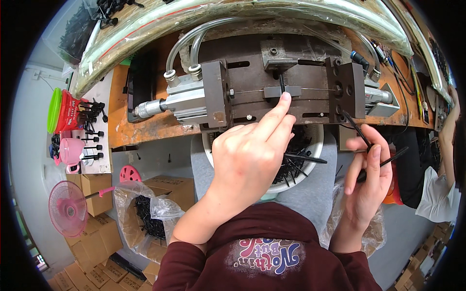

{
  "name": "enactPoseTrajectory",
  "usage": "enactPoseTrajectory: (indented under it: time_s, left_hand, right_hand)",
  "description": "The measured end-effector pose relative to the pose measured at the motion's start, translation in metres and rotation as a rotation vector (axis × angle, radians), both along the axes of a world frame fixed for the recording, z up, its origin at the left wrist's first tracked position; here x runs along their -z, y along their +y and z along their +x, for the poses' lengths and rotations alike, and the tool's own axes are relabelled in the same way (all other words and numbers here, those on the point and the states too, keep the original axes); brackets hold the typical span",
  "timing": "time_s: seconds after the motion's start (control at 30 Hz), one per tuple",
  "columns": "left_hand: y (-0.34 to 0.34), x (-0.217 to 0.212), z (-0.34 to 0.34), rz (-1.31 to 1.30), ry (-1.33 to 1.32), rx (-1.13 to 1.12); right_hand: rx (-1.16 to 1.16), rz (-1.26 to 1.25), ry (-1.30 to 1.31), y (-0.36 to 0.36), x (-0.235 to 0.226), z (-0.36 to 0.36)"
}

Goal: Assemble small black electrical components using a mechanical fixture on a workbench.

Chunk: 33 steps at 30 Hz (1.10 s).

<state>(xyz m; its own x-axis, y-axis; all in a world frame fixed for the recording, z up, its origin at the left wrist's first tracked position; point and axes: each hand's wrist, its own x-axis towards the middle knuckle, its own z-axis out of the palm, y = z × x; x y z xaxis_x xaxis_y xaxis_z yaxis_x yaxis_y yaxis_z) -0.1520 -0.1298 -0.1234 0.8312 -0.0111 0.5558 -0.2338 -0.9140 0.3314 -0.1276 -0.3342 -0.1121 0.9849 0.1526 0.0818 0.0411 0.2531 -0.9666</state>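
Note:
My left hand (252,155) reaches over the fixture with its index finger stretched out. The fingertip touches the lower end of a thin black rod (282,81) standing at a small grey metal block (270,92). Other fingers of this hand are curled, and black rods (310,158) stick out to the right from beneath them; the grip itself is hidden. At the right, my right hand (371,169) is closed on slim black rods (357,127), one pointing up-left and another to the right. A white basket (318,153) of similar black rods sits below the fixture, between my legs.
Pneumatic cylinders (187,99) with clear hoses flank the dark metal fixture (252,48) on a wooden bench (119,126). At left are a pink fan (68,208), a pink cup (71,150) and a plastic-lined box (127,213) of black parts. Another person's arm (449,126) shows far right.

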Motion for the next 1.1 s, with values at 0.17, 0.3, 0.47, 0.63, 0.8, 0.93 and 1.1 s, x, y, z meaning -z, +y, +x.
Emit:
enactPoseTrajectory:
  time_s: [0.17, 0.3, 0.47, 0.63, 0.8, 0.93, 1.1]
  left_hand:
    - [0.001, 0.002, 0.001, -0.019, -0.014, 0.012]
    - [-0.001, -0.001, 0.0, -0.065, -0.002, 0.029]
    - [-0.022, -0.008, -0.017, -0.286, -0.074, 0.237]
    - [-0.021, -0.005, -0.022, -0.349, -0.058, 0.255]
    - [-0.008, -0.012, -0.022, -0.312, 0.011, 0.087]
    - [-0.002, -0.002, -0.014, -0.058, 0.042, 0.019]
    - [-0.004, -0.005, -0.007, 0.113, 0.063, -0.017]
  right_hand:
    - [0.119, -0.065, -0.099, 0.003, 0.012, -0.001]
    - [0.122, -0.067, -0.002, 0.007, 0.015, 0.0]
    - [-0.078, -0.071, 0.055, 0.029, 0.013, -0.014]
    - [-0.239, -0.073, 0.064, 0.035, 0.013, -0.019]
    - [-0.094, -0.132, 0.082, 0.034, 0.015, -0.009]
    - [-0.048, -0.18, 0.036, 0.02, 0.025, -0.005]
    - [-0.074, 0.066, 0.071, 0.018, 0.027, -0.006]
